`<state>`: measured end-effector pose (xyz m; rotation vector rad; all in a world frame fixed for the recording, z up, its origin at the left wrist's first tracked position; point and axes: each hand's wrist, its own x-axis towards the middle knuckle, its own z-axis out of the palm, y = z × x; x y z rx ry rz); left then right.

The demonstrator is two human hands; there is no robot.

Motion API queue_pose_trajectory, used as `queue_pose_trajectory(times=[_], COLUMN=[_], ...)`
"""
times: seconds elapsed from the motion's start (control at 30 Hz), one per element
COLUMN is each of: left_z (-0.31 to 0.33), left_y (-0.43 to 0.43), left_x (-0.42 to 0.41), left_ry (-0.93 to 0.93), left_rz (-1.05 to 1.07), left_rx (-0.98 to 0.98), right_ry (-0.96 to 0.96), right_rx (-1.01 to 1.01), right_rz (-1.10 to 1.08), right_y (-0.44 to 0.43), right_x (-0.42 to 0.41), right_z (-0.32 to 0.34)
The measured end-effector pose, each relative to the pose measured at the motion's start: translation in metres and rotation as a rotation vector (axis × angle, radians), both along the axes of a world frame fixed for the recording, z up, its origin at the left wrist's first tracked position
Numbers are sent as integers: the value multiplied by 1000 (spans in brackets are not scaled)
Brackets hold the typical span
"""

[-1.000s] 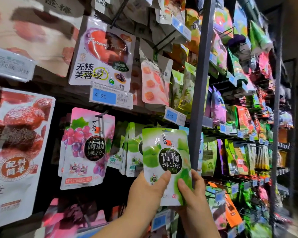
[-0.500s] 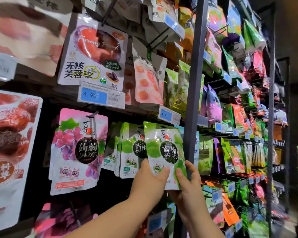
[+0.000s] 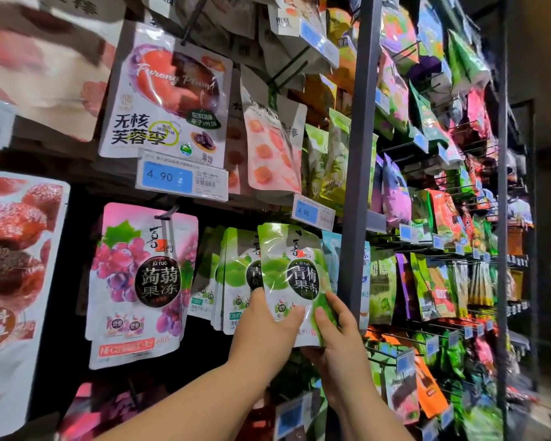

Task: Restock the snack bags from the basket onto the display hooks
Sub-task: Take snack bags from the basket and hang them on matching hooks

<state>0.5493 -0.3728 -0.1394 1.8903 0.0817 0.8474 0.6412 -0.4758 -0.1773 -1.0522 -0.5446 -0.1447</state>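
- A green glossy plastic snack pouch (image 3: pixel 291 275) is held upright in front of the display, pinched at its lower part by both hands.
- The left hand (image 3: pixel 268 326) grips the pouch's lower left. Its thumb presses flat on the front, and its fingers (image 3: pixel 259 297) curl round the left edge to the back.
- The right hand (image 3: pixel 337 332) grips the lower right corner, thumb on the front beside the left thumb. Its fingers (image 3: pixel 339 303) wrap the right edge and bottom.
- The two thumbs lie close together but apart, just under the pouch's round black label, which reads 青梅果冻 in white.
- The pouch overlaps a row of matching green hanging pouches (image 3: pixel 236 275) just behind it to the left. Whether its top is on a hook cannot be told.
- Its top edge sits just below a small blue-and-white price tag (image 3: pixel 312 213) reading 4.90.
- A grey metal upright post (image 3: pixel 353 186) stands just to the right of the pouch.
- Further left hangs a pink grape-printed pouch (image 3: pixel 140 281), labelled "jū ruò" and 蒟蒻果冻.
- Above that hangs a white plum-printed bag (image 3: pixel 169 100) marked "Furong Plum" and 无核芙蓉李, with a larger blue price tag (image 3: pixel 182 176) reading 4.90 under it.
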Motion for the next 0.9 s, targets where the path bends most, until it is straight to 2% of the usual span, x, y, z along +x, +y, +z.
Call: queue_pose_trajectory(times=[0.37,0.57,0.7,0.9], left_z=[2,-3,-8,-14], left_y=[1,9,16,25], left_x=[-6,5,16,38], left_ry=[-11,-31,2,95], left_rz=[4,81,229,108], left_rx=[17,-30,125,151], right_ry=[-109,-103,-198,-246], right_rx=[-129,-306,-446,-610], right_rz=[-146,-179,-237,-226], right_y=[3,11,8,9], right_x=[7,5,3,9], right_z=[1,9,9,6])
